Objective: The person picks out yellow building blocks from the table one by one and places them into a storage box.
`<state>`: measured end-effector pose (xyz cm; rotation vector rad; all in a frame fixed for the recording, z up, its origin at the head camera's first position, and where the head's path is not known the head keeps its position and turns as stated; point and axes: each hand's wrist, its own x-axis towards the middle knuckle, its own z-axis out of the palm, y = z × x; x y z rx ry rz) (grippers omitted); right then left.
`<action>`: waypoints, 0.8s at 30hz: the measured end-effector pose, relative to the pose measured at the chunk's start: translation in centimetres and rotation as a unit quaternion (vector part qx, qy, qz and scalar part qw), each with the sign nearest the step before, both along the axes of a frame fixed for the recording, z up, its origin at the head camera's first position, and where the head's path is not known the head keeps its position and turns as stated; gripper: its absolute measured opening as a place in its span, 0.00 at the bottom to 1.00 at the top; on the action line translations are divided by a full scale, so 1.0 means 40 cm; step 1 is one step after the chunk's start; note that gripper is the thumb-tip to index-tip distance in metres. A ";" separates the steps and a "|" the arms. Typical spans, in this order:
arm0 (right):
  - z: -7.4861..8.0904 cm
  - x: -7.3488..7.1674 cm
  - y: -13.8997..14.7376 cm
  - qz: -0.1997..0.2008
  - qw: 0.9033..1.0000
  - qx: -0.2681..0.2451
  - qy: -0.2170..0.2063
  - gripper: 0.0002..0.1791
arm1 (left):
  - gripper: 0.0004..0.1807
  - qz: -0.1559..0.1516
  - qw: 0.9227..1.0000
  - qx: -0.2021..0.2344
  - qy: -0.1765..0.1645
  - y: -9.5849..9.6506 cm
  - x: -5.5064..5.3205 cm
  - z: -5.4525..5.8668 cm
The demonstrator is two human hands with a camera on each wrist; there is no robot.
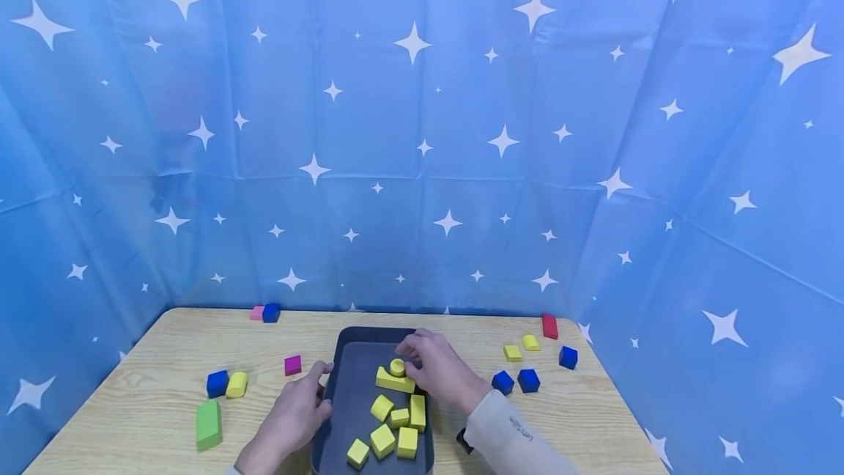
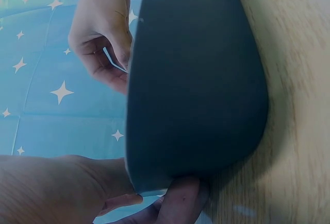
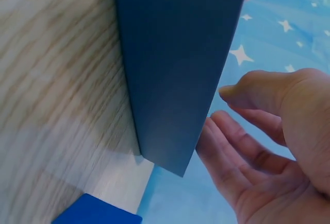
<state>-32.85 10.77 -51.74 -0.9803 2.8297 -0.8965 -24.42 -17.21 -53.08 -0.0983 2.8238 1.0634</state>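
Note:
A dark grey tray (image 1: 346,402) holds several yellow blocks. My left hand (image 1: 293,409) pinches its left wall, fingers outside and thumb over the rim; the left wrist view shows a finger (image 2: 180,198) against the outer side. My right hand (image 1: 445,369) reaches over the right rim. Its fingertips are beside a small yellow cylinder (image 1: 397,367), which sits at the hollow of a notched yellow block (image 1: 394,381). In the right wrist view, the right thumb (image 3: 247,91) and fingers are apart with nothing showing between them; the tray wall (image 3: 170,74) stands in front.
Left of the tray are a magenta cube (image 1: 293,365), a blue cube (image 1: 217,384), a yellow cylinder (image 1: 237,385) and a green block (image 1: 209,425). To the right lie blue cubes (image 1: 529,380), yellow pieces (image 1: 513,353) and a red block (image 1: 550,326). A starry curtain (image 1: 369,130) hangs behind the table.

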 end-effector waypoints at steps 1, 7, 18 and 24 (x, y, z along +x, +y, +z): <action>0.000 0.000 0.002 -0.002 1.000 -0.001 0.001 0.13 | 0.31 0.000 1.000 0.001 0.000 0.000 0.000 0.000; -0.005 0.004 0.025 -0.006 1.000 -0.021 0.021 0.13 | 0.31 0.001 1.000 0.001 0.000 0.000 0.001 0.000; -0.007 0.011 0.073 -0.069 0.995 -0.034 0.060 0.12 | 0.32 -0.003 1.000 -0.001 0.006 0.001 0.000 0.000; -0.017 0.005 0.112 -0.099 0.992 -0.036 0.075 0.13 | 0.32 -0.003 1.000 -0.003 0.007 0.000 0.000 -0.001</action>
